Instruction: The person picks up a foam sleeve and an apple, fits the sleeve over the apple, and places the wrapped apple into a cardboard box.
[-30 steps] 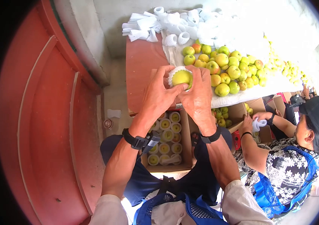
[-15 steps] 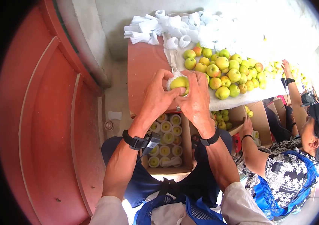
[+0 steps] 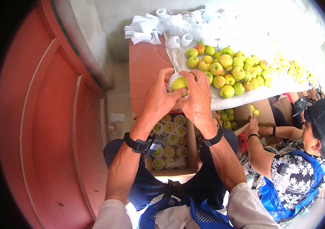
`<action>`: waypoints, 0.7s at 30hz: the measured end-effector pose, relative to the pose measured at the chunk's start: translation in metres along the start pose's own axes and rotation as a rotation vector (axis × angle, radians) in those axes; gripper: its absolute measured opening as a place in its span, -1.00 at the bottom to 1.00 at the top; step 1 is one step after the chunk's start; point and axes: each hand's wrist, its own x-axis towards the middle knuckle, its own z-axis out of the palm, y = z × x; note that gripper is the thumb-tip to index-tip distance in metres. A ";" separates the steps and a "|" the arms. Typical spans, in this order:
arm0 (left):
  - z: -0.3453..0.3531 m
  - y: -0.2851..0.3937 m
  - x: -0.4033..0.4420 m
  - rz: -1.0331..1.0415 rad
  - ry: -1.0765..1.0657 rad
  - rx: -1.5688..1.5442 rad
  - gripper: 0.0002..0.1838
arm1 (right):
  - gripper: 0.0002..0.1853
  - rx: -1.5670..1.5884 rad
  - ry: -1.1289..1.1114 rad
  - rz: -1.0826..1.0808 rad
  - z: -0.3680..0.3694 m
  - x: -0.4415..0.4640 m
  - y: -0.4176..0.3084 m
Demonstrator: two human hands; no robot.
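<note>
Between my two hands is a yellow-green apple [image 3: 179, 84], partly inside a white foam net sleeve [image 3: 173, 78]. My left hand [image 3: 161, 91] grips it from the left, thumb pressed on the front of the fruit. My right hand [image 3: 196, 95] closes round its right side. Both hands are above the near edge of the red table [image 3: 147, 68]. Loose apples [image 3: 225, 61] are spread on a white cloth to the right of my hands. Below them, a cardboard box [image 3: 191, 152] holds rows of sleeved apples [image 3: 169, 128].
A heap of white foam sleeves [image 3: 170, 24] lies at the table's back. On the right a co-worker [image 3: 288, 168] in a dark cap reaches into an open carton [image 3: 263, 110]; another carton holds loose apples [image 3: 226, 118]. A red door [image 3: 51, 126] stands on the left.
The co-worker's far arm has come down from the apples on the table to the carton. My hands stay round the apple, with slight finger movement.
</note>
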 end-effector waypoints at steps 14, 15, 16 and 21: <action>-0.031 0.021 0.004 -0.260 -0.137 -0.499 -0.38 | -0.40 0.722 0.064 0.360 -0.009 -0.004 0.009; -0.029 0.023 0.004 -0.229 -0.140 -0.502 -0.41 | -0.43 0.946 0.025 0.461 -0.007 -0.004 0.015; -0.027 0.025 0.004 -0.201 -0.146 -0.503 -0.43 | -0.46 1.026 0.008 0.434 -0.013 -0.001 0.013; -0.018 0.020 0.002 -0.193 -0.210 -0.547 -0.44 | -0.53 1.042 0.070 0.444 -0.010 -0.004 0.026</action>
